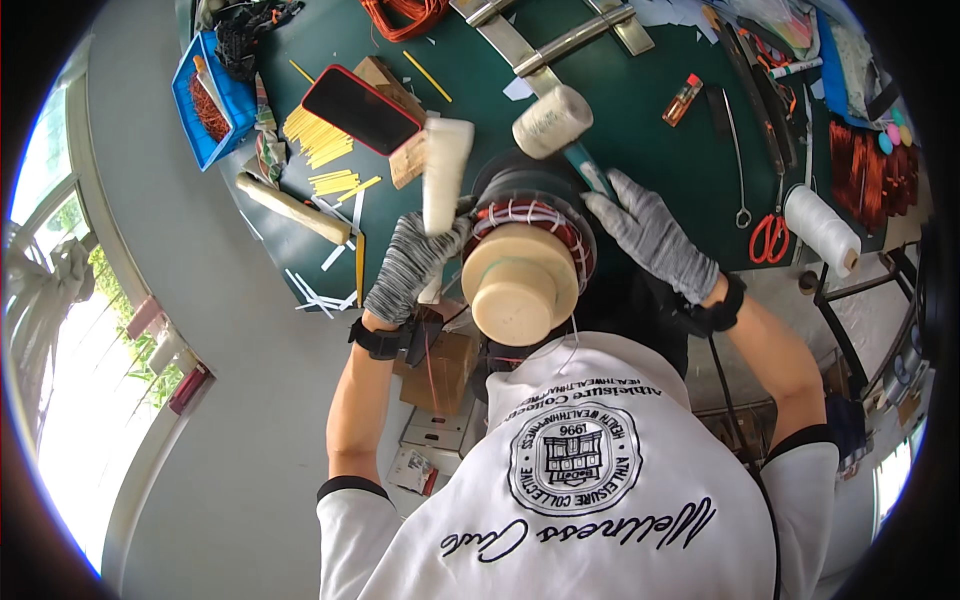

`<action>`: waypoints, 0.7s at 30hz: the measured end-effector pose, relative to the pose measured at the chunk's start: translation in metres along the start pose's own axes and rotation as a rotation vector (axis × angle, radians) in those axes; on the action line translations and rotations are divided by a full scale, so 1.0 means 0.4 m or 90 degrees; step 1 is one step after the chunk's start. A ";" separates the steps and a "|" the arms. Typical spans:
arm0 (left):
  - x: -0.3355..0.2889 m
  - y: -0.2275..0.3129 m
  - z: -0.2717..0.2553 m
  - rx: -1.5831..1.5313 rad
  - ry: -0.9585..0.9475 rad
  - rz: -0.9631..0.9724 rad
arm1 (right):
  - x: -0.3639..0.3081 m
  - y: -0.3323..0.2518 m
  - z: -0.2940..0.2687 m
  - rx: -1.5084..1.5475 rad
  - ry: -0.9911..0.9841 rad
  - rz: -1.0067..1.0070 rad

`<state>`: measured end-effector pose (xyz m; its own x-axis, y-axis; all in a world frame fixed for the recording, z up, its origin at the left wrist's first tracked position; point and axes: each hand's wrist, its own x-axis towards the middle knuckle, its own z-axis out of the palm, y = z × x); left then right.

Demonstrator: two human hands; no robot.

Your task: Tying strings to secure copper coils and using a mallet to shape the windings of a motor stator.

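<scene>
My left hand (412, 262), in a grey knitted glove, is closed round the lower end of a cream wedge-shaped block (446, 172) that stands up from it. That hand is beside a motor stator (540, 211) with reddish windings laced in white cord. My right hand (652, 238), gloved alike, grips the blue-green handle of a mallet (553, 122). The mallet's pale round head is beyond the stator, apart from the wedge. On the near side of the stator sits a cream stepped round block (517, 285), partly covering the windings.
On the green table (610, 110) lie a phone (361, 110), yellow strips (318, 138), a cream bar (292, 208) and a blue bin (213, 100). Toward the right are red-handled scissors (769, 238), a thread spool (822, 230), a lighter (682, 100) and copper wire (873, 178).
</scene>
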<state>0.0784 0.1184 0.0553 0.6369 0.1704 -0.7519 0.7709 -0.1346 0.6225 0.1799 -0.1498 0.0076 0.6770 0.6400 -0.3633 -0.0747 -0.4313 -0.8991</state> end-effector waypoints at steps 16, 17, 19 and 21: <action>-0.148 0.100 -0.075 -0.395 0.229 0.339 | 0.022 -0.006 -0.028 -0.077 -0.013 -0.051; -0.130 0.139 -0.062 -0.435 0.180 0.448 | 0.011 0.005 -0.007 -0.036 -0.012 -0.022; -0.095 0.211 -0.001 -0.460 0.198 0.557 | 0.022 -0.023 -0.023 -0.057 -0.066 0.046; -0.054 0.218 0.020 -0.452 0.134 0.602 | 0.038 -0.042 -0.029 -0.027 -0.087 -0.028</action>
<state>0.1320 0.0952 0.1240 0.8853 0.4585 0.0770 -0.2184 0.2641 0.9394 0.1997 -0.1402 0.0199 0.5731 0.7383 -0.3556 -0.0140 -0.4250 -0.9051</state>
